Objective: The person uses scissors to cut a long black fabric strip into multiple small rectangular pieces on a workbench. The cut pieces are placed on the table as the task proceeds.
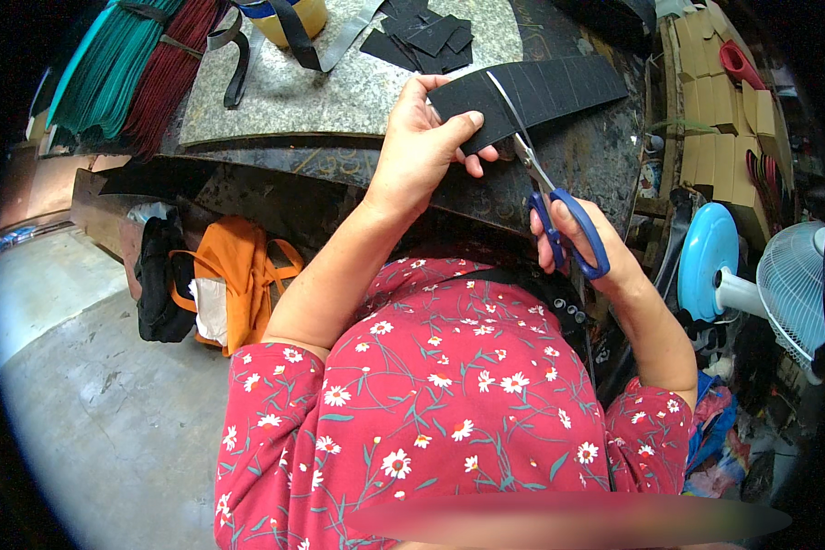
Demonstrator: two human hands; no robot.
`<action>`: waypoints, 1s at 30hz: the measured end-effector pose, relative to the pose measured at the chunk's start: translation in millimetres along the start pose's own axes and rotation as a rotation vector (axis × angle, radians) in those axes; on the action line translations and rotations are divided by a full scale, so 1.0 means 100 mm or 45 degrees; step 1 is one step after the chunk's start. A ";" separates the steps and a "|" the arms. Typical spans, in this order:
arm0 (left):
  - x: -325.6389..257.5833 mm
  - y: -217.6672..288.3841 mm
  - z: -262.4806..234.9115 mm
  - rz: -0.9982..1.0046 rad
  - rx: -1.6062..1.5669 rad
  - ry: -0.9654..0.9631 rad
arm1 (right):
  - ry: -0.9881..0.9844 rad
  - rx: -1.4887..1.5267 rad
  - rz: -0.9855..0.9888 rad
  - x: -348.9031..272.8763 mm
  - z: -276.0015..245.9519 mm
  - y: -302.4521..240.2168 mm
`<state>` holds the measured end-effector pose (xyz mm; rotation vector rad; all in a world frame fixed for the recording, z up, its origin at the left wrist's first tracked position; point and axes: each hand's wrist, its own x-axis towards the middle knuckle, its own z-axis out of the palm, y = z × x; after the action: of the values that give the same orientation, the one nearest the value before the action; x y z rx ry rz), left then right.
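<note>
So, far left up top there's a stack of green and dark red sheets (128, 69) hanging off the edge of the grey stone slab (339, 92). Below that on the concrete floor sits an orange bag (234, 275) right beside a black one (159, 280). Moving in, the left hand (422, 147) has the near end of a black strip (532, 96) pinched, thumb on top and fingers curled under, holding it up over the dark workbench (605, 156). The strip is marked with faint cross lines. Scissors (536, 174) with blue handles have their blades spread and are biting into the strip about midway. The right hand (582, 243) is closed through the handle loops. More black cut pieces (422, 41) are piled further back on the slab. Off right there's a blue and white fan (761, 284).
</note>
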<state>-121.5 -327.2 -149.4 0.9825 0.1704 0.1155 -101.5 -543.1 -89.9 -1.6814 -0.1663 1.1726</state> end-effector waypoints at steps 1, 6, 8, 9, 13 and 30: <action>0.00 0.00 0.00 -0.001 0.004 -0.001 | 0.043 0.014 -0.047 0.00 0.03 0.02; 0.02 -0.03 -0.01 -0.031 0.007 0.001 | 0.107 0.019 -0.046 -0.03 0.09 0.05; 0.02 -0.03 -0.02 -0.023 -0.005 -0.007 | 0.105 0.027 -0.054 -0.02 0.08 0.04; 0.02 -0.02 -0.02 -0.029 -0.009 -0.003 | 0.095 0.028 -0.065 -0.01 0.07 0.02; 0.01 0.02 0.00 -0.046 0.010 -0.044 | 0.122 0.049 -0.089 0.08 0.08 -0.02; -0.11 0.33 -0.23 0.108 0.099 0.096 | -0.048 0.065 -0.155 0.04 -0.05 0.03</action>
<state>-137.2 -292.0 -133.9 1.0636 0.2040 0.2251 -97.1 -545.1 -95.1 -1.5830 -0.2565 1.1084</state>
